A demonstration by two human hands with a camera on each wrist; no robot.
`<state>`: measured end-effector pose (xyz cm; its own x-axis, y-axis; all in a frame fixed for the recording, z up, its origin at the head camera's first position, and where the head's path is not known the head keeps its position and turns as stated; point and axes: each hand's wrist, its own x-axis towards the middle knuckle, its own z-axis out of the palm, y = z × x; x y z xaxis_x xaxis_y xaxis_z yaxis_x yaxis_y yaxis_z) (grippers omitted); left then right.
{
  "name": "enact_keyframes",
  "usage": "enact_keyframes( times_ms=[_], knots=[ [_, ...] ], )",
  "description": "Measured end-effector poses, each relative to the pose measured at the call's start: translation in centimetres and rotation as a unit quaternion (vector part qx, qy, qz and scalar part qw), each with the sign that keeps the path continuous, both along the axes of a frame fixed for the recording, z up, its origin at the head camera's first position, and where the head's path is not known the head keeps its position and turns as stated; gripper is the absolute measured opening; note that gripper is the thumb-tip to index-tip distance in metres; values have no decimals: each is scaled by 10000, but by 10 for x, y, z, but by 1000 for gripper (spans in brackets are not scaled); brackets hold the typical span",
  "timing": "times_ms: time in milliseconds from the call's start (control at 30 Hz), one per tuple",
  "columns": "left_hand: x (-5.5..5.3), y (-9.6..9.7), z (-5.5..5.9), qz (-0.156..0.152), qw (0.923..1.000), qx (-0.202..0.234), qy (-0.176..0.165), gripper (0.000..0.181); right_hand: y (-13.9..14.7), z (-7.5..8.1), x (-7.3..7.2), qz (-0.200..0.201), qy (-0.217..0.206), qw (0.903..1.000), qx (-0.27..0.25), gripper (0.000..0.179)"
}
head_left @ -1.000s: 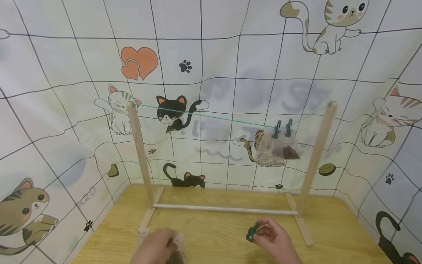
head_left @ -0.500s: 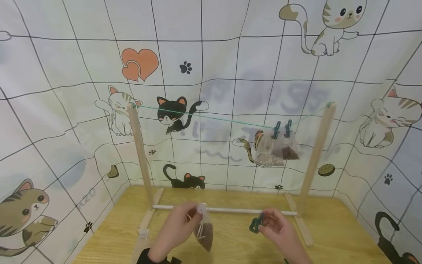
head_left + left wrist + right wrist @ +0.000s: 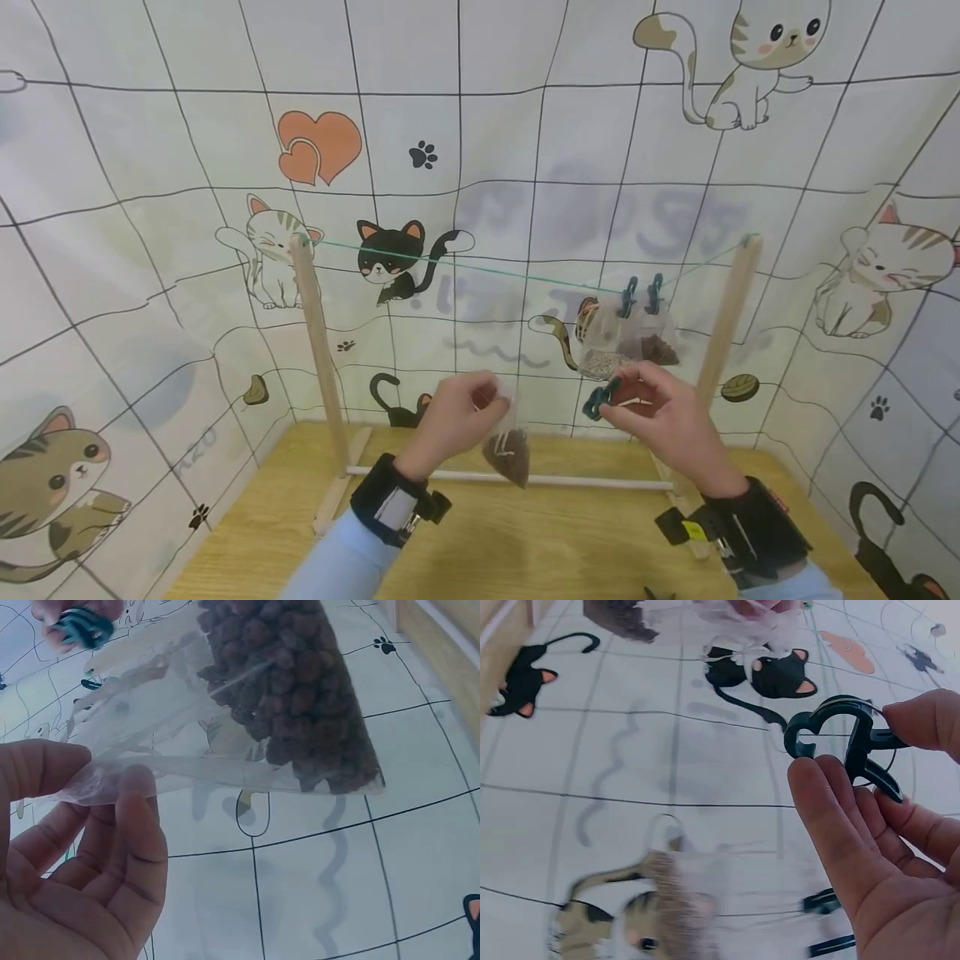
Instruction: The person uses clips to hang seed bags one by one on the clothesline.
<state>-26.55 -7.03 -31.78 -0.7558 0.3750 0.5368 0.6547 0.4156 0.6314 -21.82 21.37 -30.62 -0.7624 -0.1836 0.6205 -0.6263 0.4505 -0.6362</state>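
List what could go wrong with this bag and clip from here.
The bag hangs from a pinch at its top by the left hand, so it might slip and drop.

The clip sits between the thumb and fingers of the right hand; a loose squeeze could let it fall.

The line already sags at the hung bags; more weight might deepen that.

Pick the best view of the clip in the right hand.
Right wrist: the green clip is close up, in clear profile. Head shows it small; left wrist, small and blurred near the top left corner.
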Motion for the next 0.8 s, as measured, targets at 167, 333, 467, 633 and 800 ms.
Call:
enact_keyframes(
  times_ms=[167,333,467,633,800],
  knots=[
    [-23,14,25,-36,9999,27,154,16,-1,45,-10,-162,465,9969,612,29],
    [-40,29,46,123,9998,151,-79,12,-1,80,-27,-374,668,9937,824,24],
    [-52,41,56,335,9980,291,-440,14,0,103,-42,-681,394,9930,882,21],
    [-67,51,65,508,9935,511,-876,17,-5,123,-58,-818,-251,9933,780,22],
    [-82,57,71,627,9889,730,-1132,17,-15,137,-74,-642,-813,9924,663,20]
  ],
)
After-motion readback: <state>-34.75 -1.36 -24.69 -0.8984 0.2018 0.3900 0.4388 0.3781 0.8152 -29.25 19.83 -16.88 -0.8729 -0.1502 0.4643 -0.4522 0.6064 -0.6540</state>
